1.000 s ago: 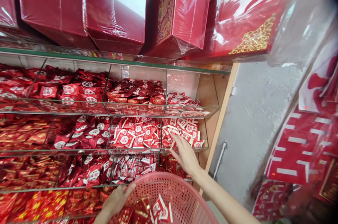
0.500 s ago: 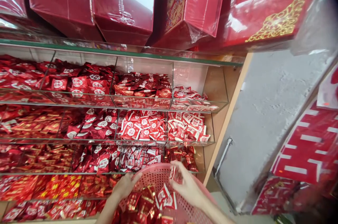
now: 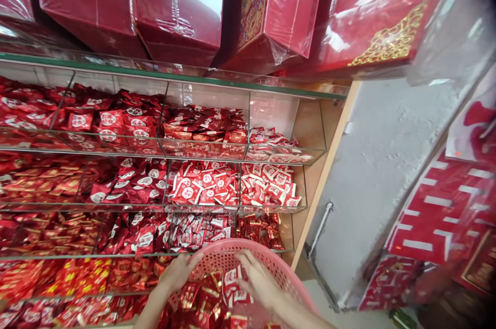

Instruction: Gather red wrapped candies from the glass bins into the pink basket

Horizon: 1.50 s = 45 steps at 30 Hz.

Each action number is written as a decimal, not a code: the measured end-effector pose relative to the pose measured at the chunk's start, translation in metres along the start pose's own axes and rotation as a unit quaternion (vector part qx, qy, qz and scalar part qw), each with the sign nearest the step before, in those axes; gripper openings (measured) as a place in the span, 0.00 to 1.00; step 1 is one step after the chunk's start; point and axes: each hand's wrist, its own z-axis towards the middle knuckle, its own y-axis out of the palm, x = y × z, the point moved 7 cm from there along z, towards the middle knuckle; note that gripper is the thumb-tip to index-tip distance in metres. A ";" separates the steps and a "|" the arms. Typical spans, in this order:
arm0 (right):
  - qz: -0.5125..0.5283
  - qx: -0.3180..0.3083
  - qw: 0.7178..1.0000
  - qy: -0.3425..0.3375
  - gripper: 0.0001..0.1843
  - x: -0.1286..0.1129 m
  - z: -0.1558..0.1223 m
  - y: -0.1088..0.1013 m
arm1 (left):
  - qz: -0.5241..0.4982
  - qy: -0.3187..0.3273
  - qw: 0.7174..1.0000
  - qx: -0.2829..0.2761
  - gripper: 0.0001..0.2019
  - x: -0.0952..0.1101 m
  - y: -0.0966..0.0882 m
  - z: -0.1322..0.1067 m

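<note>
A pink perforated plastic basket [image 3: 292, 280] is at the bottom of the view, tilted so that its inside shows. Small red and gold wrapped packets [image 3: 207, 298] lie in it, with red-and-white packets [image 3: 231, 287] on top. My left hand [image 3: 179, 271] grips the basket's left rim, thumb over the edge. Inside the basket, my right hand [image 3: 258, 280] hovers over the red-and-white packets with its fingers apart. It holds nothing that I can see, and whether the fingertips touch a packet is unclear.
Glass-fronted shelves with dividers hold heaps of red packets [image 3: 205, 179] in front of me. Large red boxes [image 3: 93, 3] stand on the green-edged glass shelf [image 3: 186, 75] above. To the right are a wooden side panel [image 3: 323, 179], a grey wall [image 3: 364, 163] and hanging red-and-white goods [image 3: 430, 210].
My right hand has let go of a red-and-white packet into the basket and its fingers have spread. The view has shifted slightly right; my left hand still holds the rim.
</note>
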 end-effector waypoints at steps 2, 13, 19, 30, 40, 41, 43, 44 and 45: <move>-0.059 0.056 0.995 -0.050 0.21 -0.020 0.007 -0.046 | 0.000 0.008 1.000 0.005 0.31 -0.001 0.000 0.003; -0.353 0.210 0.910 0.058 0.12 0.003 0.075 -0.204 | 0.022 0.005 1.000 0.004 0.30 0.004 -0.003 0.001; -0.390 0.175 0.897 0.107 0.15 0.008 0.087 -0.200 | 0.023 0.007 1.000 0.006 0.30 0.004 -0.001 0.000; -0.117 0.196 0.970 0.087 0.27 0.028 0.083 -0.211 | 0.010 0.001 1.000 0.010 0.30 -0.007 0.006 0.008; 0.116 0.258 0.945 0.164 0.25 0.025 0.096 -0.175 | -0.010 0.010 1.000 0.015 0.29 -0.008 0.004 0.007; 0.086 0.268 0.946 0.163 0.24 0.020 0.096 -0.175 | -0.012 0.014 1.000 0.014 0.29 -0.006 0.003 0.007; 0.026 0.281 0.946 0.161 0.25 0.012 0.095 -0.176 | -0.013 0.014 1.000 0.009 0.30 -0.005 0.002 0.006; 0.003 0.282 0.946 0.160 0.26 0.008 0.094 -0.176 | -0.011 0.012 1.000 0.007 0.30 -0.004 0.002 0.006; -0.015 0.279 0.947 0.161 0.26 0.006 0.094 -0.175 | -0.008 0.008 1.000 0.005 0.31 -0.003 0.002 0.006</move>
